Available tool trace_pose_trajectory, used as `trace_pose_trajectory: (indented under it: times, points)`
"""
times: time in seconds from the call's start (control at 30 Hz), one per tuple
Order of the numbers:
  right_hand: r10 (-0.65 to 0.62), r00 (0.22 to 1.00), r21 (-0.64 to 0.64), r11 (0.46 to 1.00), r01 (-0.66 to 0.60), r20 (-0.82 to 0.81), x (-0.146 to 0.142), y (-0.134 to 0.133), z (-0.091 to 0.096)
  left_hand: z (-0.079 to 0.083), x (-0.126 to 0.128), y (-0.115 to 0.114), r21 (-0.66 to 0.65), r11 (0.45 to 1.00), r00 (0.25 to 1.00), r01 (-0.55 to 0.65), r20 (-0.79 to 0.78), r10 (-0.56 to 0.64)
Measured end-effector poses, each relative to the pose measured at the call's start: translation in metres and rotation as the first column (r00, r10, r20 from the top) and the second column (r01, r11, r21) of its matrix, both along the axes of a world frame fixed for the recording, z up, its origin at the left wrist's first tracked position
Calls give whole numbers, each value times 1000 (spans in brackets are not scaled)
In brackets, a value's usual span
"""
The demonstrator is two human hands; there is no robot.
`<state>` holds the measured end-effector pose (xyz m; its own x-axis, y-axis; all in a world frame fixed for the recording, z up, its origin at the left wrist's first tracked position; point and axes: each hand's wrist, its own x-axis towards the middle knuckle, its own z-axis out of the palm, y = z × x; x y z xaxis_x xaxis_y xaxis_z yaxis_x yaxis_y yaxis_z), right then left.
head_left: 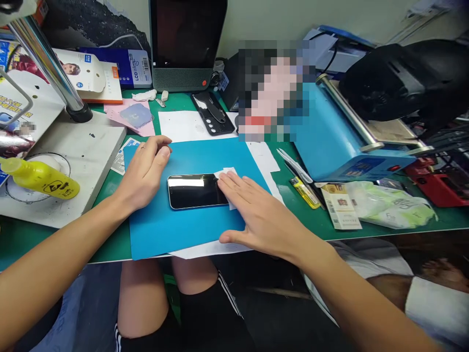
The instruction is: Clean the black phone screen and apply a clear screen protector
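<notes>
A smartphone [196, 189] with a dark, glossy screen lies face up on a blue mat [190, 234]. A bright reflection crosses the left part of its screen. My right hand [252, 208] rests flat over the phone's right end, thumb spread away, pressing a white wipe [231, 172] under the fingers. The phone's right end is hidden beneath them. To the left of the phone, my left hand [146, 168] is on the mat, loosely curled, with thumb and fingers slightly apart and nothing visible in it.
A yellow bottle [42, 178] lies on a grey stand base [98, 146] at left. Behind the mat is a black phone case [212, 115]. At right are tweezers [295, 164], a yellow-labelled packet [305, 192], a blue machine [322, 142] and a tissue pack [392, 204]. Another person's leg [390, 293] shows lower right.
</notes>
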<state>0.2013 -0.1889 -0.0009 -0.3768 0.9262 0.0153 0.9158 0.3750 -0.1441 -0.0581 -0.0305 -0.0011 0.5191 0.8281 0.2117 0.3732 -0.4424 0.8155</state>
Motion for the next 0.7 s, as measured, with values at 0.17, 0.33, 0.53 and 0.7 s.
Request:
trace_pose_trajectory:
  times: [0.17,0.33,0.53,0.7]
  points:
    - [95,993,-1,995,-95,-72,-29,20,2,-1,-1,1,7,1000,1000,-2,-4,2]
    - [35,996,-30,999,-37,-85,-12,2,1,-3,-2,0,2,1000,1000,-2,-11,2]
    - [4,997,-60,998,-9,-78,-4,2,-1,-2,-1,1,9,1000,1000,5,-22,-5]
    - [61,994,-56,996,-67,-94,-18,22,-2,-2,-2,1,31,999,1000,11,-29,-10]
